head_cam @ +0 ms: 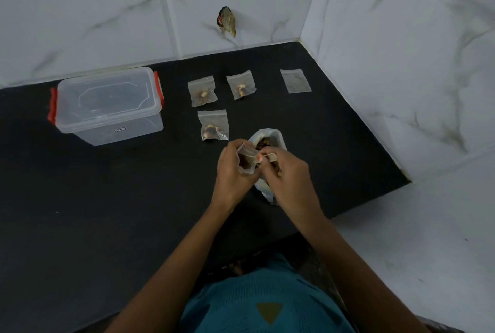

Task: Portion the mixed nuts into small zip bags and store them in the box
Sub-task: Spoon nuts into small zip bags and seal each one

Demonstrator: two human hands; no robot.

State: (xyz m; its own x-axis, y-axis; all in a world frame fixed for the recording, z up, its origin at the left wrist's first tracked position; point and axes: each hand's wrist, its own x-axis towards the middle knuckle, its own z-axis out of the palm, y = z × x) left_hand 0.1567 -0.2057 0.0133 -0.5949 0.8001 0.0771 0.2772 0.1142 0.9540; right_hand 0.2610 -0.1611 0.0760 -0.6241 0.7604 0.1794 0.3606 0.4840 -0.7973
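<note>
My left hand (232, 169) grips a small clear zip bag (246, 159) with its mouth held open above the black counter. My right hand (284, 169) pinches a pale nut (270, 156) at the bag's mouth. Just behind my hands stands the large bag of mixed nuts (267, 139), open at the top and partly hidden by my right hand. Three filled zip bags lie on the counter: one near the hands (213, 125), two farther back (202, 91) (241, 84). An empty zip bag (295, 80) lies at the back right. The clear box (107, 105) with red latches sits at the left, lid on.
The black counter (107, 212) ends at white marble-tiled walls behind and to the right. A crumpled scrap (227, 21) hangs on the back wall. The counter's front right edge drops off near my right forearm.
</note>
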